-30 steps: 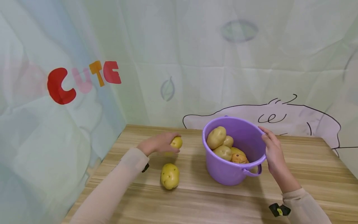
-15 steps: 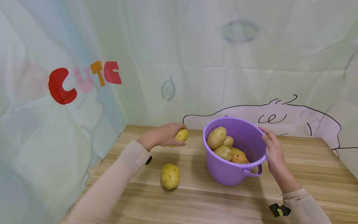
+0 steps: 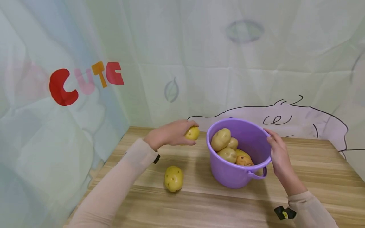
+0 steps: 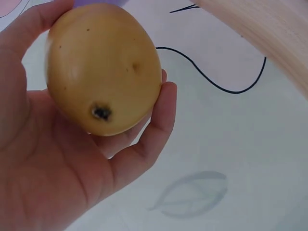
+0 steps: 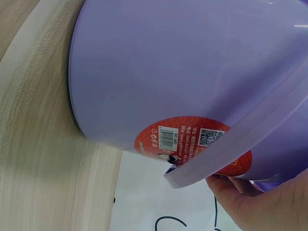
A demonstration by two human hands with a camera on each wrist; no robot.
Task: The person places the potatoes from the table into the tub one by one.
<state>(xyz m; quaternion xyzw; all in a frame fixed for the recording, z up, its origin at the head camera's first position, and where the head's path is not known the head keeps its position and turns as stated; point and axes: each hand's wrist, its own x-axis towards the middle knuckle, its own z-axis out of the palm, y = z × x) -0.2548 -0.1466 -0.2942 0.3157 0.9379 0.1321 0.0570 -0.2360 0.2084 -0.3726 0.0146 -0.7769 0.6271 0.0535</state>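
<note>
My left hand (image 3: pixel 172 134) holds a yellow potato (image 3: pixel 192 133) above the tabletop, left of the purple bucket (image 3: pixel 232 175). In the left wrist view the thumb and curled fingers lie around this potato (image 4: pixel 103 70), which has a dark spot near its lower end. A second yellow potato (image 3: pixel 173 179) lies on the table nearer to me. Several potatoes (image 3: pixel 228 155) are inside the bucket, most of them piled toward its left side. My right hand (image 3: pixel 280 158) grips the bucket's right rim; in the right wrist view its fingertips are partly hidden behind the bucket.
The wooden table (image 3: pixel 199 209) ends at a printed cloth backdrop (image 3: pixel 176 41) behind and to the left. The bucket's handle (image 3: pixel 259 174) hangs at its near right side. A red label (image 5: pixel 192 139) is stuck on the bucket's outer wall.
My left hand has lifted the potato and carried it right, closer to the bucket. The right hand, the bucket and the other potato on the table have stayed in place.
</note>
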